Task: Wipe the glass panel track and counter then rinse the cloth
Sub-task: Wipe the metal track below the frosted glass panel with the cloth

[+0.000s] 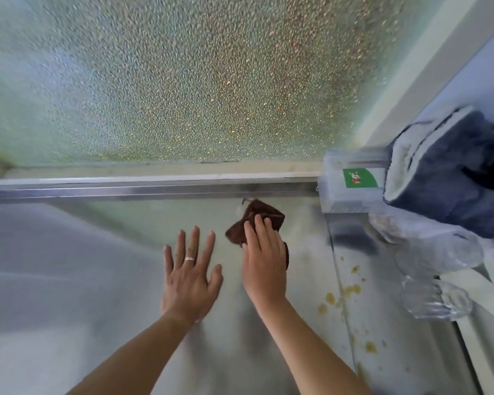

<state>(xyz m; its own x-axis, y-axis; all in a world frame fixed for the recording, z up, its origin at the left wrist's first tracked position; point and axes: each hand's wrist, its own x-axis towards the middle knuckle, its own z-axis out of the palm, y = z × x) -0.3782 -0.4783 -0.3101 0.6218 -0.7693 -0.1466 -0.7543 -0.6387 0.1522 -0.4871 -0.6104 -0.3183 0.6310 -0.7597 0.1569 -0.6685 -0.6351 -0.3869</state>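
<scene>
A dark brown cloth point(264, 216) lies crumpled on the pale counter point(111, 252), just below the metal track point(154, 189). My right hand point(264, 260) presses flat on the cloth, fingers together, covering its lower part. Beside it on the counter rests my left hand point(190, 269), fingers spread, a ring on one finger, holding nothing. The textured glass panel point(183, 81) rises behind the track.
A clear plastic box with a green label point(354, 181) stands at the track's right end. A blue and white towel point(451, 172) hangs over it. Clear plastic wrap point(434, 280) lies at the right. Yellow-brown stains point(340, 295) dot the counter beside a glass edge.
</scene>
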